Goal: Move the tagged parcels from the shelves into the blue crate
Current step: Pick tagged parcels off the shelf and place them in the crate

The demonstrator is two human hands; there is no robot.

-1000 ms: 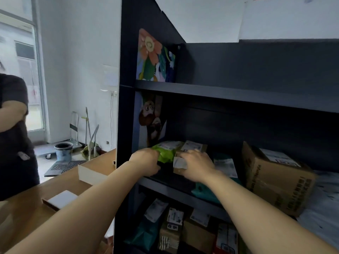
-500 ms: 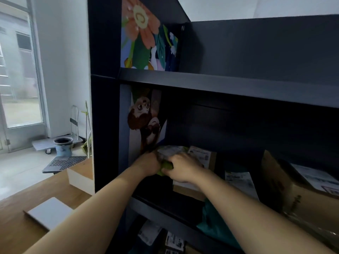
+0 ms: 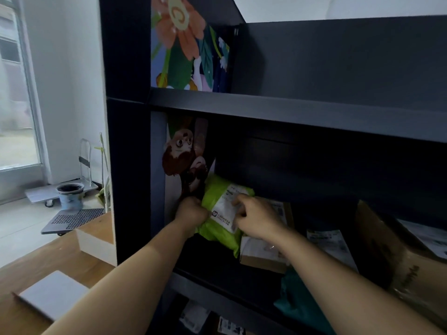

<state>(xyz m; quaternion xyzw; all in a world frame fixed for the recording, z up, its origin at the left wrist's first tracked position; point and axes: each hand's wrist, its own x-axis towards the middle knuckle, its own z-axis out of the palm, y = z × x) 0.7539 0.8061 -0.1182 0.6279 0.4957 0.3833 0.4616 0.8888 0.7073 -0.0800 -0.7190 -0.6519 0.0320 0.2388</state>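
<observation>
"Hands first: what have they got?"

"Left hand point(image 3: 191, 210) is curled round the left edge of the green bag point(image 3: 215, 189) and grips it. Right hand point(image 3: 256, 221) lies on top of the green bag, with bent fingers on its white label point(image 3: 223, 210). Whether it pinches or only presses, I cannot tell."

"And the green bag itself?"

"It's on the middle shelf point(image 3: 217, 264), at the far left end. Its lower right corner meets a small box point(image 3: 261, 256)."

"What sits near it?"

"Just left of the green bag is a monkey picture point(image 3: 183, 160) on the side wall. I cannot tell if the two touch. Right of the green bag, past the box, is a teal bag point(image 3: 297, 301) with a white label, at the shelf's front edge. Well right of the green bag stands a big carton point(image 3: 399, 257). Above the green bag, one level up, is a flower picture point(image 3: 186, 44)."

"Anything off the shelving?"

"Left of and below the green bag is a wooden surface point(image 3: 48, 262) with a white slab point(image 3: 50, 293) on it. Far left of the green bag, a bucket point(image 3: 70, 195) stands near a window."
</observation>
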